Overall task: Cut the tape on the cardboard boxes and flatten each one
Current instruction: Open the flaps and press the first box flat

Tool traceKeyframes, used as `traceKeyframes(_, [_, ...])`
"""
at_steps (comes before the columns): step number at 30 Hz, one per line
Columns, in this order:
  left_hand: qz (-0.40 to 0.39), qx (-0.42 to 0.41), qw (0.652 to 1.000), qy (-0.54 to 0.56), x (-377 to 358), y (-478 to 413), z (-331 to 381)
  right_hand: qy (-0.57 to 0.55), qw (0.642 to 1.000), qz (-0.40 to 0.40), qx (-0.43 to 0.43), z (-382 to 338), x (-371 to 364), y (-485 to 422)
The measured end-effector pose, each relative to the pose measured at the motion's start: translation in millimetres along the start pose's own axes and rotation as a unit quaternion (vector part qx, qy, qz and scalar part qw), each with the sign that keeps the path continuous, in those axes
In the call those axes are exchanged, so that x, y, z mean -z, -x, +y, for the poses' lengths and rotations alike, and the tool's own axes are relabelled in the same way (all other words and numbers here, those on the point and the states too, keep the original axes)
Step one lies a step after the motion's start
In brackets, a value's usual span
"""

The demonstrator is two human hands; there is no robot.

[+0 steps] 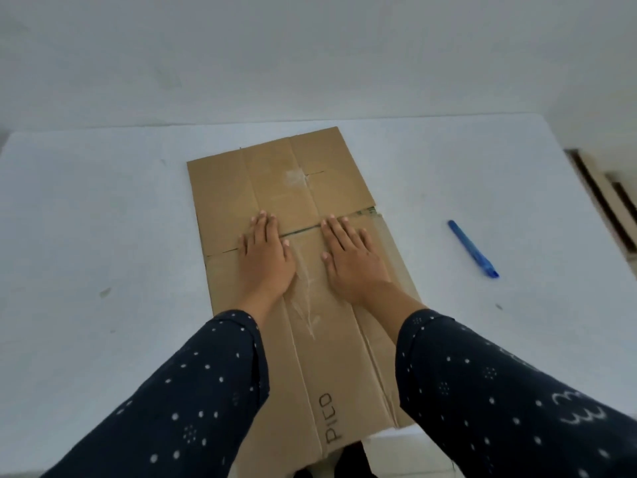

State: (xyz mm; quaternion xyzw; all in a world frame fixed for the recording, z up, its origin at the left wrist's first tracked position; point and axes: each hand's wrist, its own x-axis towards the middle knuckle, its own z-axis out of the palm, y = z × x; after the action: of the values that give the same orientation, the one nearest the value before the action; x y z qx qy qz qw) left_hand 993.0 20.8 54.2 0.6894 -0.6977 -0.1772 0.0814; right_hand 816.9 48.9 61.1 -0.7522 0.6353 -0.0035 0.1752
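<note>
Both palms press the box point(296, 257) flat on the table point(86, 236), left hand point(265, 260) and right hand point(351, 263) fingers straight, tips at the flap seam. Light, stiff, springy cardboard; better gripped by its side edges.

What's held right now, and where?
Nothing is held. Left hand and right hand press flat, fingers straight, on the box. The cutter lies apart on the table.

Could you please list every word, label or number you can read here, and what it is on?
"PILD" (third letter unclear): handwritten on the flattened cardboard box, toward its near end.
The blue pen-like tool: no readable marking.
</note>
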Motion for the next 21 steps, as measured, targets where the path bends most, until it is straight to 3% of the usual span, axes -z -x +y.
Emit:
traceKeyframes(6, [0.028,-0.004,0.999,-0.021,-23.6,59.0,9.5,0.0,1.0,0.021,-0.02,2.1,-17.4,49.6])
traceKeyframes(14, [0.049,-0.013,0.995,-0.091,-34.9,64.9,9.4,0.027,0.996,0.08,-0.025,2.8,-30.4,55.1])
traceKeyframes(18, [0.017,-0.019,0.997,-0.072,-30.6,60.8,7.5,0.034,0.997,0.071,-0.025,1.3,-24.9,54.7])
traceKeyframes(21, [0.004,0.042,0.999,-0.01,-14.7,64.5,2.6,-0.007,0.992,0.078,-0.1,-0.9,-13.4,57.0])
